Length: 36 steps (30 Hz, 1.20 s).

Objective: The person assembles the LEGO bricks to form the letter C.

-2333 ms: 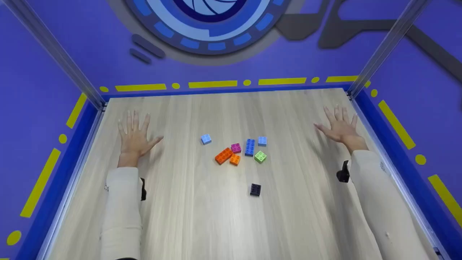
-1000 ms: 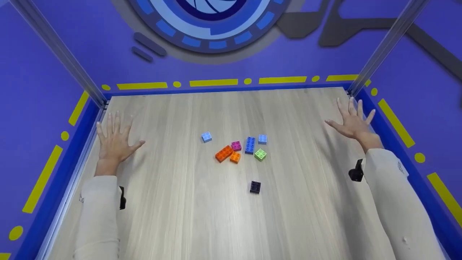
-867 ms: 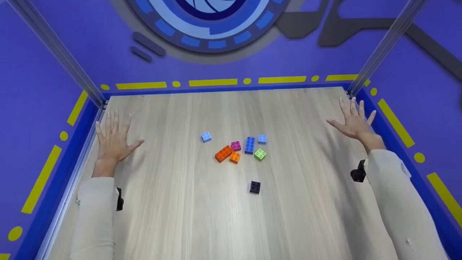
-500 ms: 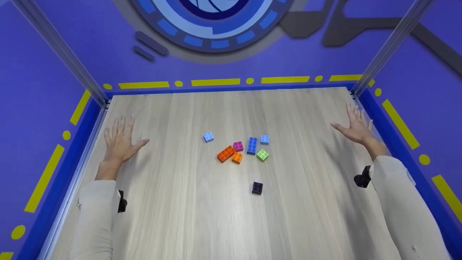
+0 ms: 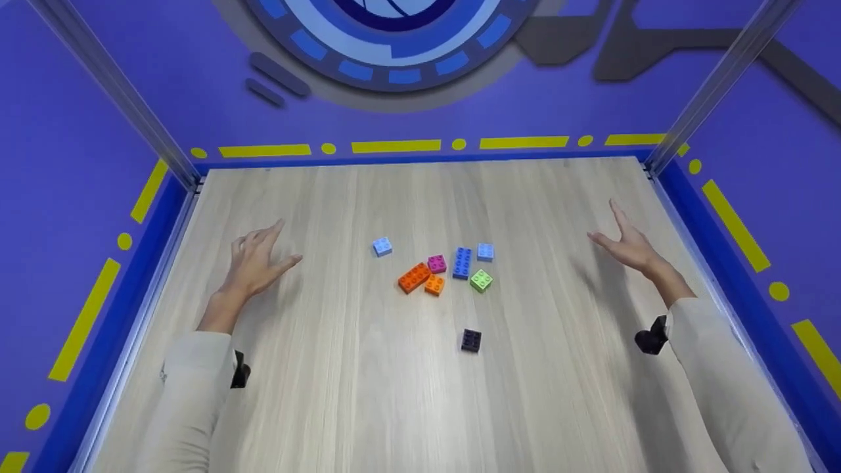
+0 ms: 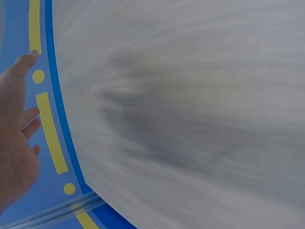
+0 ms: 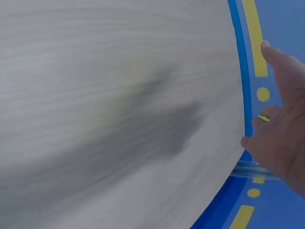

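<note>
My left hand (image 5: 253, 266) hovers above the left part of the wooden table (image 5: 341, 394), fingers loosely bent, holding nothing. Over the right part, my right hand (image 5: 627, 246) is also bare, thumb spread from the fingers. Between them lie toy building bricks: a light blue one (image 5: 382, 247) nearest the left hand, a long red-orange one (image 5: 414, 278), an orange one (image 5: 433, 285), a magenta one (image 5: 437, 264), a long blue one (image 5: 462, 263), a second light blue one (image 5: 485, 252) and a lime green one (image 5: 481, 280). A black brick (image 5: 471, 340) sits apart, closer to me.
Blue-purple panels with yellow marks (image 5: 396, 146) enclose the table at the back and both sides. Metal posts (image 5: 716, 85) stand at the back corners. A black device (image 5: 652, 336) is strapped at the right wrist, and another (image 5: 241, 371) at the left.
Both hands first spread outward to the table's sides. Since then they have come back inward, the left further, and its fingers have bent from flat. The bricks stay in place.
</note>
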Each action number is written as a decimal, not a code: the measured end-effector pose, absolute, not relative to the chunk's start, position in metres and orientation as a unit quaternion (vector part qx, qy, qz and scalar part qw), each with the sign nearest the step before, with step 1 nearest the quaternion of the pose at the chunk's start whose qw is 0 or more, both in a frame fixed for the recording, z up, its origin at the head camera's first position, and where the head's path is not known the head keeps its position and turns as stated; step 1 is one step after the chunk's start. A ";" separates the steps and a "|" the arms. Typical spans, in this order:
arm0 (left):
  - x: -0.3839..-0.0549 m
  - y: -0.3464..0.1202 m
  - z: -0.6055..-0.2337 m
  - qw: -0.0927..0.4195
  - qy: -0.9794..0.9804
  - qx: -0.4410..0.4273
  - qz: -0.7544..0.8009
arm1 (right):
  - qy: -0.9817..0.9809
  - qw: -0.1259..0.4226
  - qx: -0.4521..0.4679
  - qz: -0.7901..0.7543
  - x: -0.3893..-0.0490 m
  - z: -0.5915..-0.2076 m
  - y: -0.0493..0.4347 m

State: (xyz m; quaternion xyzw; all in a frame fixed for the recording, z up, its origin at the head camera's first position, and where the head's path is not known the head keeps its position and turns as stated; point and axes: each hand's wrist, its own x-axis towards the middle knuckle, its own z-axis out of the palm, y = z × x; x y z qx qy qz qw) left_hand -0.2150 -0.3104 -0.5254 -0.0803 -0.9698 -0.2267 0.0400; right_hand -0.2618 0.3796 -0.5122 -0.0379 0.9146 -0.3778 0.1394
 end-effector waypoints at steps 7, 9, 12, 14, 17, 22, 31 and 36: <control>-0.209 -0.287 -0.537 0.032 -0.959 -0.098 -0.264 | 0.896 0.119 -0.077 -0.420 -0.252 -0.529 0.353; -0.207 -0.280 -0.541 0.027 -0.956 -0.106 -0.272 | 0.889 0.108 -0.099 -0.433 -0.248 -0.534 0.344; -0.205 -0.269 -0.547 0.023 -0.951 -0.117 -0.286 | 0.882 0.105 -0.127 -0.442 -0.241 -0.540 0.329; -0.203 -0.262 -0.552 0.025 -0.947 -0.126 -0.294 | 0.876 0.112 -0.147 -0.445 -0.236 -0.542 0.318; -0.202 -0.248 -0.556 0.020 -0.940 -0.140 -0.311 | 0.871 0.127 -0.173 -0.441 -0.229 -0.543 0.302; -0.201 -0.223 -0.561 0.000 -0.928 -0.164 -0.334 | 0.859 0.144 -0.209 -0.446 -0.222 -0.546 0.276; -0.197 -0.171 -0.578 -0.054 -0.893 -0.217 -0.392 | 0.834 0.168 -0.241 -0.468 -0.220 -0.556 0.231; -0.197 -0.145 -0.587 -0.077 -0.903 -0.193 -0.375 | 0.813 0.183 -0.257 -0.489 -0.220 -0.562 0.207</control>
